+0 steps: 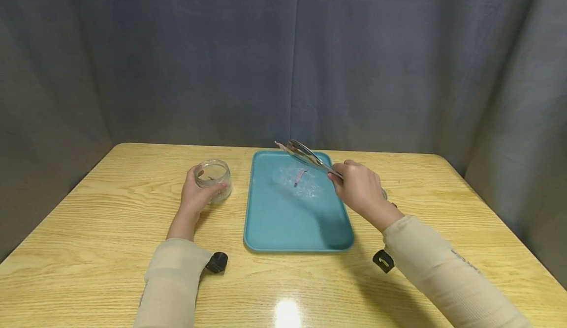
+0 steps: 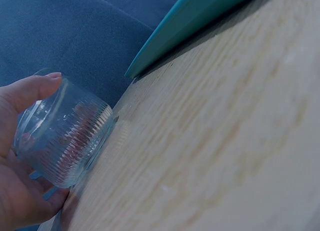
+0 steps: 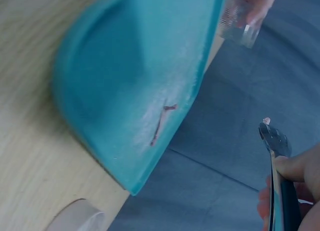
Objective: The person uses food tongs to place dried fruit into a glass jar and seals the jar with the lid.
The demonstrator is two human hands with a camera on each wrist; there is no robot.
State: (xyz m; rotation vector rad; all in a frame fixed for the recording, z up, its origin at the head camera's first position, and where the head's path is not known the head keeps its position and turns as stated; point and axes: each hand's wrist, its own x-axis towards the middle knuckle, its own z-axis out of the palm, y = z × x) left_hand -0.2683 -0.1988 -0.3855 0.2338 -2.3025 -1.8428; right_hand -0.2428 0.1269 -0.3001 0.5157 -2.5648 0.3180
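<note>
On the left of the table, my left hand (image 1: 197,195) grips a clear ribbed glass jar (image 1: 220,194), thumb at its rim. Some reddish pieces (image 2: 82,126) show through the jar's wall in the left wrist view. My right hand (image 1: 360,186) holds metal tongs (image 1: 305,154) above the far part of a teal tray (image 1: 288,224). Out of the tongs' tips sticks a small pale pink strip (image 1: 280,145). Another thin pinkish strip (image 1: 300,176), darker at one end, lies among white powder on the tray.
A small pale round container (image 3: 77,216) stands on the table just right of the tray, mostly hidden behind my right hand in the head view. The wooden table (image 1: 110,269) ends at a grey curtain (image 1: 199,72). Black straps (image 1: 216,262) hang at both wrists.
</note>
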